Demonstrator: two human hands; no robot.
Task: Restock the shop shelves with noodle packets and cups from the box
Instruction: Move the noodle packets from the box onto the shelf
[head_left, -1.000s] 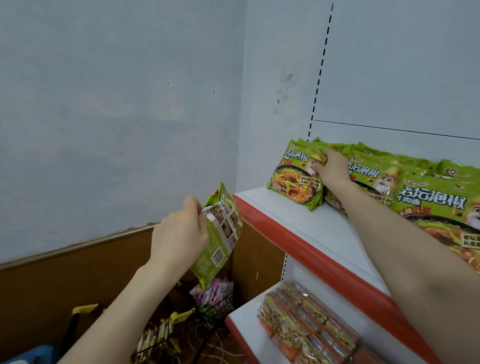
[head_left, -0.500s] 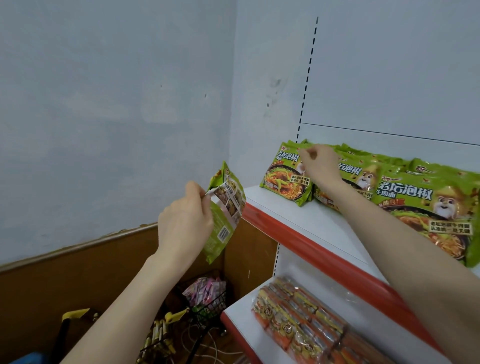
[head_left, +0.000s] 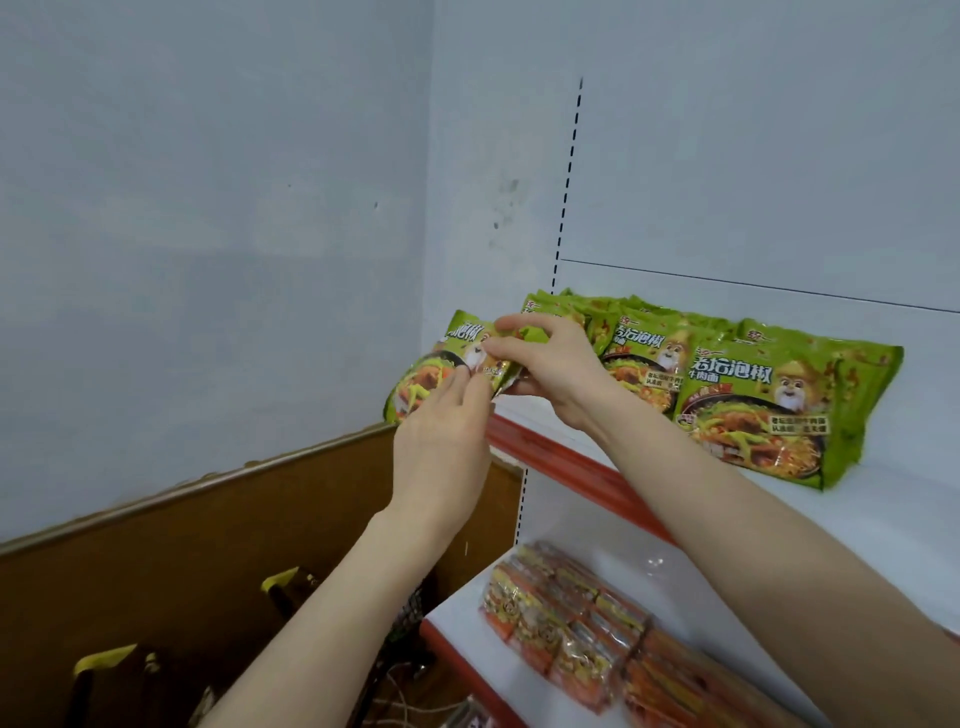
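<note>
Left hand (head_left: 441, 431) now up at shelf edge (head_left: 571, 462), both hands' grip (right hand (head_left: 550, 364) too) on green noodle packet (head_left: 436, 374).

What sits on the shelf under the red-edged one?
On the lower shelf lie orange noodle packets in clear wrap. The right arm and frame edge hide the rest.

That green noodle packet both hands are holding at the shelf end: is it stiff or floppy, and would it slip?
The green noodle packet is probably light: fingertip pinches from the left hand and right hand carry it. Its wrapper looks glossy and creased, so likely slippery and crinkly, with a stiffer noodle block inside. It may tip, since its neighbours lean back rather than stand.
</note>
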